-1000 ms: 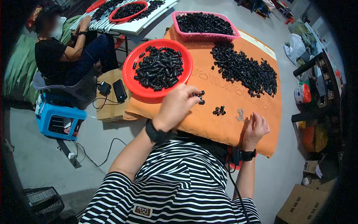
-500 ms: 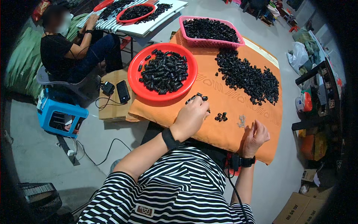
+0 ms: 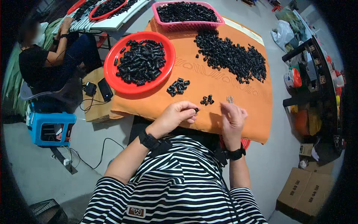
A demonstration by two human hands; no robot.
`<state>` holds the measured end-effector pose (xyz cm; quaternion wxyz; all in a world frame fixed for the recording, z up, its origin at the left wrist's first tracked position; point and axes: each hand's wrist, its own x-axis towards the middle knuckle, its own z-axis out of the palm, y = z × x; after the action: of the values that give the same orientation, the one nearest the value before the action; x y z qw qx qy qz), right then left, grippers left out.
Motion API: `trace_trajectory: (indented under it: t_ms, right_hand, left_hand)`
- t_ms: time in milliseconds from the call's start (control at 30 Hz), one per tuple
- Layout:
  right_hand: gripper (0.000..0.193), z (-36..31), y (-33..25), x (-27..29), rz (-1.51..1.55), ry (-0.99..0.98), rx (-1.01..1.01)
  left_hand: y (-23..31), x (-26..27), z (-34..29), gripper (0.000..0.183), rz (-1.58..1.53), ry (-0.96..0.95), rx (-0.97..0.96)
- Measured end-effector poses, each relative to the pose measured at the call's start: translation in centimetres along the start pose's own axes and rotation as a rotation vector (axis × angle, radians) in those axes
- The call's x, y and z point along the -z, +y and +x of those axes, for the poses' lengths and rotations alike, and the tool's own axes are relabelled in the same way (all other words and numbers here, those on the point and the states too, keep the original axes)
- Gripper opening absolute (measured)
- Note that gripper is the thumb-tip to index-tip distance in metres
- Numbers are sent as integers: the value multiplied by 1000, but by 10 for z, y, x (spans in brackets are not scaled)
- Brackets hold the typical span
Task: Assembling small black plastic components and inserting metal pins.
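My left hand (image 3: 174,117) pinches a small black plastic piece (image 3: 196,110) between thumb and fingertips, just above the cloth's near edge. My right hand (image 3: 234,118) has its fingers curled together in front of a little pile of clear or silvery bits (image 3: 230,99); whatever they may hold is too small to make out. Between the hands, slightly farther off, lies a small cluster of tiny black parts (image 3: 207,100). A loose group of black plastic pieces (image 3: 178,87) sits beyond my left hand, beside a round red tray (image 3: 108,71) heaped with similar pieces.
An orange cloth (image 3: 149,108) covers the work surface. Toward its far side are a pink basket (image 3: 182,26) full of black parts and a wide spread of black parts (image 3: 231,56). Another person (image 3: 44,56) sits at a white table on the left. A blue stool (image 3: 52,125) stands on the floor.
My left hand has drawn back from the loose black pieces toward me and now holds one. My right hand has come nearer the left. The whole view has shifted.
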<state>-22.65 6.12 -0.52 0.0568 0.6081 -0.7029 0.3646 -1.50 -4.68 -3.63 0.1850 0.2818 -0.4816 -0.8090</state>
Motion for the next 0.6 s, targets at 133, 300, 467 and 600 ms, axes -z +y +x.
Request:
trace_trajectory:
  t_ms: [133, 300, 467, 600]
  right_hand:
    - [15, 7, -31, -10, 272, -92, -31]
    - [12, 5, -40, -19, 285, -140, 11]
    - [11, 2, -41, -24, 260, -131, 12]
    - [15, 1, -41, -23, 269, -138, 30]
  left_hand:
    - [1, -2, -1, 27, -49, -9, -9]
    - [4, -3, -4, 28, 2, -9, -5]
    - [-1, -3, -3, 28, 20, 1, -12]
    - [-1, -2, -3, 24, 19, -7, -38]
